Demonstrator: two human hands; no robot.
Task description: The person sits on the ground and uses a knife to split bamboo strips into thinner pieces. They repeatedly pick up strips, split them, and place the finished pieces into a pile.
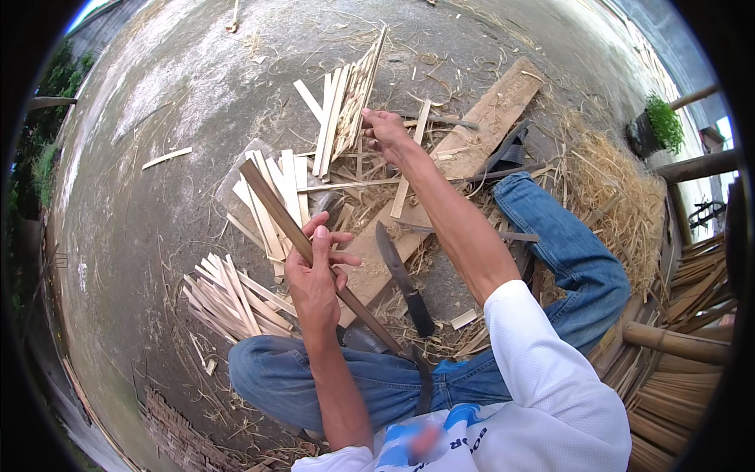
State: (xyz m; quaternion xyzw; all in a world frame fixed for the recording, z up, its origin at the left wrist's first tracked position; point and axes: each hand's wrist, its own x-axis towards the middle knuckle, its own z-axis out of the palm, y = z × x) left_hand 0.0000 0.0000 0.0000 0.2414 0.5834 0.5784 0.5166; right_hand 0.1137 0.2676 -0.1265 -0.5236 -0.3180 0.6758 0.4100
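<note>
My left hand [314, 275] is wrapped round a long brown bamboo strip [275, 204], thumb on one side and fingers partly spread on the other. The strip slants from the upper left down to my lap. Further off, my right hand [385, 135] has its fingertips closed at the edge of a bundle of pale bamboo slats [346, 106], which leans up at a tilt. A knife [397, 263] with a dark handle lies between my arms, across a long wooden plank [464, 145]. More pale slats [299, 185] lie just beyond my left hand.
A fanned pile of thin strips [232, 299] lies beside my left knee. Curly shavings [613, 197] heap up by my right leg. Loose strips and shavings litter the concrete floor [157, 228]. At the right stand a potted plant [659, 126] and a bamboo pole [676, 344].
</note>
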